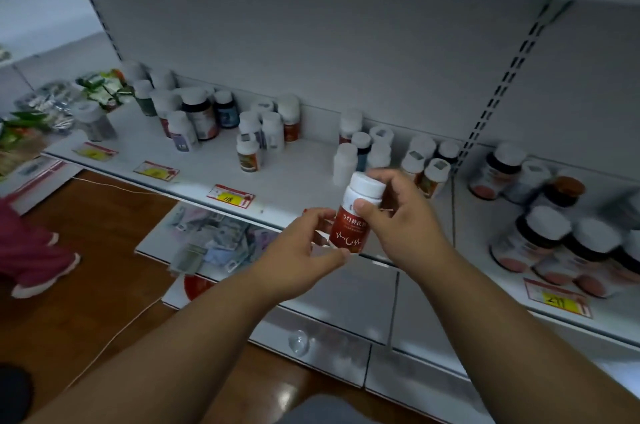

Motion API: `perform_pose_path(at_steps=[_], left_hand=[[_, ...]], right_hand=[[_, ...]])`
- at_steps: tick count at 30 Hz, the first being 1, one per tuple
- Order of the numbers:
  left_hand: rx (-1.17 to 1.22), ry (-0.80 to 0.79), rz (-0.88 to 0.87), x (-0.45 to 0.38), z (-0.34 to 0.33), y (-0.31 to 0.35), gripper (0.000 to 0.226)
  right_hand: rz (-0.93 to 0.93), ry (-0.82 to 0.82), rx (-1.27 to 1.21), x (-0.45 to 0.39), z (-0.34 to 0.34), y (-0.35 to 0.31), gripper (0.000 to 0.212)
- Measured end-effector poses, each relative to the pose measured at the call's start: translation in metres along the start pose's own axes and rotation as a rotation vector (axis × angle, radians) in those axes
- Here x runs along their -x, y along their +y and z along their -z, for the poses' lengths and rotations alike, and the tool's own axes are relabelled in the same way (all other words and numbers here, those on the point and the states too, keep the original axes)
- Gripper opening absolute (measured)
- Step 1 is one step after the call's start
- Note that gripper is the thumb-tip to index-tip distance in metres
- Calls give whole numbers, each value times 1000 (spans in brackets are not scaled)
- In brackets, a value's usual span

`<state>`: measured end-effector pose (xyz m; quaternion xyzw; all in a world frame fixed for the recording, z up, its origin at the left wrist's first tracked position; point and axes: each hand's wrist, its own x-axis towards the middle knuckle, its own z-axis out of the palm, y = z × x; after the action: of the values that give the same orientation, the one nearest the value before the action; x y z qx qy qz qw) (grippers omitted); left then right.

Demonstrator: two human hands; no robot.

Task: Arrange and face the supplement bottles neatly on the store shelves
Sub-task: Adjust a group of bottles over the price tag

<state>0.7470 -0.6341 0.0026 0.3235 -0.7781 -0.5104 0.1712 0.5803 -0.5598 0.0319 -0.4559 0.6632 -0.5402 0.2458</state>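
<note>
White shelf (311,178) crowded with loose bottles, both hands, left hand (301,250) and right hand (398,216), pinching the red-labelled bottle (356,216) off the edge — one slip and it drops floorward.

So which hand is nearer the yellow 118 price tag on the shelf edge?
Left. The left hand grips the red-labelled white-capped bottle just right of and below the yellow 118 price tag; the right hand sits farther right, beyond the bottle.

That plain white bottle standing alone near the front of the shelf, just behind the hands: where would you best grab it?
Probably round the middle of its body, coming from the front. The plain white bottle stands upright, its front side faces open shelf, while other bottles crowd close behind and to its right. Its straight round sides suit fingers wrapping round.
</note>
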Motion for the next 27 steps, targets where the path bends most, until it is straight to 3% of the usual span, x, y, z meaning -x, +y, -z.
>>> perform_pose_path(at_steps=[7, 13, 17, 23, 27], left_hand=[[-510, 132, -175, -60, 34, -45, 74], [-847, 106, -230, -99, 43, -82, 87], [-788, 126, -350, -119, 48, -99, 73], [-631, 173, -385, -130, 49, -107, 50], [-658, 138, -404, -131, 52, -110, 56]], right_hand=[[23, 157, 256, -51, -26, 16, 40], [20, 43, 372, -91, -54, 43, 42], [5, 71, 395, -101, -82, 61, 43], [-14, 139, 410, -106, -109, 57, 43], [40, 239, 474, -95, -118, 51, 42]])
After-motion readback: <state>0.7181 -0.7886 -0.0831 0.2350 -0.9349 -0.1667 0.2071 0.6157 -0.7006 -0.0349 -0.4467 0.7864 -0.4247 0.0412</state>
